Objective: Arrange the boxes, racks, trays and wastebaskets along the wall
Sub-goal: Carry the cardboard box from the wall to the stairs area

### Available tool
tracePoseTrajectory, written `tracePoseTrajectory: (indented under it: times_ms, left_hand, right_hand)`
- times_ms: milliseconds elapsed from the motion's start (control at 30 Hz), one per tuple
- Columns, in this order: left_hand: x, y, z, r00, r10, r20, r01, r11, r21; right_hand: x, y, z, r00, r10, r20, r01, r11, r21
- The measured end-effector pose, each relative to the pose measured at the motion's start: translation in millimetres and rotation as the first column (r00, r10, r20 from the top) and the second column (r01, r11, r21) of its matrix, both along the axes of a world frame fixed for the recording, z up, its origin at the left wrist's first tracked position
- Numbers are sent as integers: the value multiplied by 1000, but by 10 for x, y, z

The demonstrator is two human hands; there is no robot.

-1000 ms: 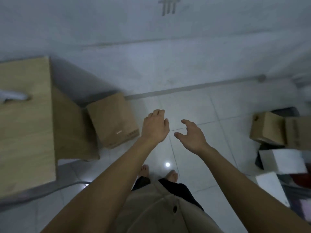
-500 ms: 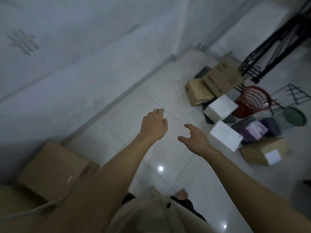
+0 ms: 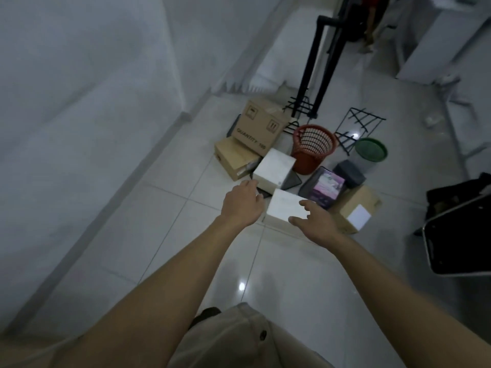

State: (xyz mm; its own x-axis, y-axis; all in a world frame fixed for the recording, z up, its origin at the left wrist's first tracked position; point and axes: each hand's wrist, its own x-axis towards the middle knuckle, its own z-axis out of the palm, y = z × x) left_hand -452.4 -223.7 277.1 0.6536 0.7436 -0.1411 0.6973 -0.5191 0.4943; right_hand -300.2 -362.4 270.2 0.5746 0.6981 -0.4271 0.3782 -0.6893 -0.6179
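A heap of things lies on the tiled floor ahead. Nearest is a white box (image 3: 285, 207), with a second white box (image 3: 273, 170) behind it. Two brown cartons, the tall one (image 3: 259, 127) and a flat one (image 3: 233, 158), sit toward the wall. A red mesh wastebasket (image 3: 312, 147), a green-rimmed bin (image 3: 370, 152), a dark tray (image 3: 322, 187) and a black wire rack (image 3: 357, 123) stand beyond. My left hand (image 3: 241, 204) and right hand (image 3: 314, 221) reach out, fingers relaxed, on either side of the nearest white box, holding nothing.
The white wall (image 3: 93, 102) runs along the left with bare floor beside it. A brown carton with a white label (image 3: 354, 208) lies right of the white box. A black stand (image 3: 316, 62) rises behind the heap. A dark chair (image 3: 462, 232) is at the right.
My view has swung right from the wooden table and carton by the wall to the heap. Both hands, empty throughout, now hover at the nearest white box.
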Motion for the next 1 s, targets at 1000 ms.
tracePoseTrajectory:
  times_ms: [1000]
  left_hand:
    - [3787, 1243, -213, 999, -26, -30, 21, 989, -147]
  right_hand:
    - [3441, 1145, -185, 988, -117, -100, 119, 993, 19]
